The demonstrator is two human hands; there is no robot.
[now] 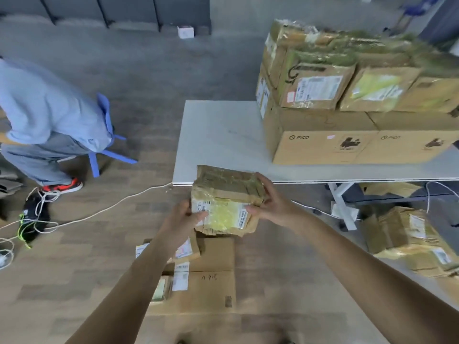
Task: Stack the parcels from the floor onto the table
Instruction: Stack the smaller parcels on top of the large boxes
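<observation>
Near the front edge of the table: a crumpled brown cardboard parcel point(224, 199) with glossy tape and a white-and-yellow shipping label is held in the air, above the floor and just short of the tabletop
Left hand point(183, 217): grips the parcel's left side, fingers curled onto the label face
Right hand point(269, 202): grips the parcel's right side, thumb pressed on the label, fingers wrapped over the top right corner
Hands together: apart, one at each side, both clamped on the same parcel
Table: white rectangular table point(218, 140) on white legs
Stack on table: big brown cardboard boxes point(347, 145) printed PICO at the bottom, smaller taped boxes on top, on the table's right part
Floor parcels: flat brown labelled boxes point(206, 276) lie directly below the held parcel; crumpled taped parcels point(409, 239) lie beside the table leg at right
Bystander: a person in a pale blue top point(44, 115) bends over at left
Cable: thin white cord point(111, 207) runs over the wooden floor to the table's corner
</observation>
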